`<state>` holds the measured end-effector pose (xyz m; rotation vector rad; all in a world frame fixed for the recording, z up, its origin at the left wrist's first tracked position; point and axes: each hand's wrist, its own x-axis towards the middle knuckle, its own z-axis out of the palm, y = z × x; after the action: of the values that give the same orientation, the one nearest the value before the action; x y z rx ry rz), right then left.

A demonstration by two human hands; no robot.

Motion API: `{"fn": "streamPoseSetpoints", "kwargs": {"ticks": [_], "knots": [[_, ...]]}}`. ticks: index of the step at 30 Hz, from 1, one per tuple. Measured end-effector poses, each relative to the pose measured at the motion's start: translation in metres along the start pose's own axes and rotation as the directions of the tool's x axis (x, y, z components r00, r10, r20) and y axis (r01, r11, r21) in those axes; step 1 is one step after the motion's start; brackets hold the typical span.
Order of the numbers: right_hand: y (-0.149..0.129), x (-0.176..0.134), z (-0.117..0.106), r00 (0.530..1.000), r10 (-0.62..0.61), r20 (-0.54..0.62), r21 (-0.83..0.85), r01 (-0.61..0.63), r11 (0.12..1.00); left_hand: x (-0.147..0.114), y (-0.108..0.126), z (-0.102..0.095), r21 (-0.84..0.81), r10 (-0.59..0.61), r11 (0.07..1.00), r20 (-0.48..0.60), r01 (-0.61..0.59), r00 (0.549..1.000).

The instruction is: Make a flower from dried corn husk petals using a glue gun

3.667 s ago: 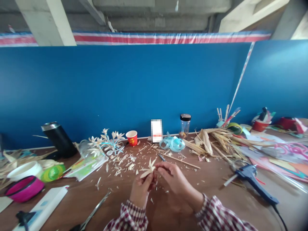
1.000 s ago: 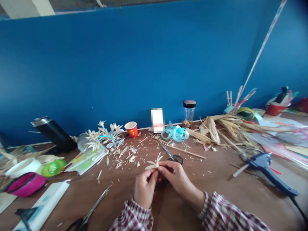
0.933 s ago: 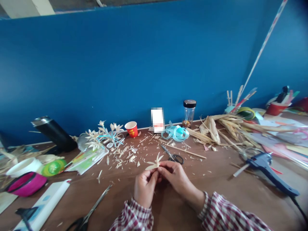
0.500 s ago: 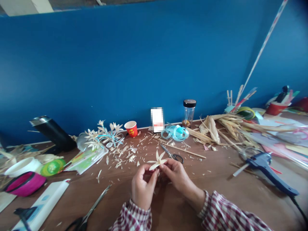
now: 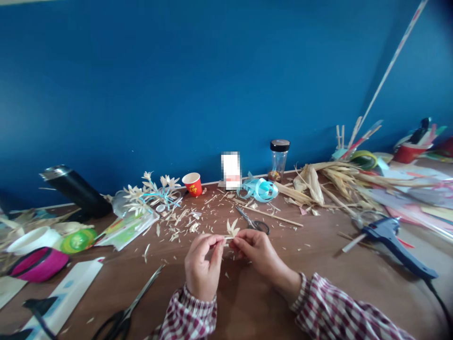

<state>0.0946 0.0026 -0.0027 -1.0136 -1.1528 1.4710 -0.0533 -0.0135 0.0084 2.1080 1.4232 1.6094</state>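
A small cream flower made of what looks like corn husk (image 5: 232,228) is held up between my two hands over the middle of the table. My right hand (image 5: 264,252) pinches it near its base with thumb and forefinger. From the other side, my left hand (image 5: 204,267) has thumb and forefinger closed on a pale petal that points left. The fingers hide the flower's lower part. Just behind my right hand lies a small pair of scissors (image 5: 261,226). Larger black-handled scissors (image 5: 122,317) rest to the left of my left hand.
Husk scraps (image 5: 184,222) litter the table. Finished flowers (image 5: 141,196), a red paper cup (image 5: 193,183), blue ribbon (image 5: 260,190) and a lidded jar (image 5: 279,160) stand along the wall. On the right are dried husks (image 5: 313,189) and a glue gun (image 5: 389,241); a power strip (image 5: 76,288) lies left.
My left hand has shifted slightly left and now draws out one petal. The flower has turned, and fewer of its petals show spread. The view has tilted a little.
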Motion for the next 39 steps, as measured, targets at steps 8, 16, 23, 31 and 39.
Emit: {"fn": "streamPoseSetpoints", "kwargs": {"ticks": [8,16,23,31,39], "knots": [[0.0007,-0.0023,-0.0004,1.000,-0.020,-0.009,-0.035,0.020,0.999,0.0000,0.0011,0.0001,0.033,0.047,0.998,-0.045,-0.046,0.998],[-0.0028,-0.0020,-0.0004,1.000,0.011,0.005,-0.025,-0.010,1.000,-0.0019,0.0010,-0.0008,0.027,0.093,0.995,-0.045,-0.092,0.995],[-0.0064,-0.0026,-0.0006,1.000,0.015,-0.028,-0.008,-0.015,1.000,-0.0028,0.0057,-0.0001,0.011,0.151,0.989,-0.054,-0.150,0.987],[0.0012,-0.0006,0.0011,0.997,-0.047,-0.053,-0.040,0.045,0.998,-0.0044,0.0033,-0.0005,0.049,0.208,0.978,-0.067,-0.205,0.976],[0.0005,-0.0049,0.0021,0.976,-0.175,-0.127,-0.250,0.139,0.958,-0.0077,0.0031,-0.0012,0.078,0.231,0.971,-0.037,-0.228,0.972]]}}
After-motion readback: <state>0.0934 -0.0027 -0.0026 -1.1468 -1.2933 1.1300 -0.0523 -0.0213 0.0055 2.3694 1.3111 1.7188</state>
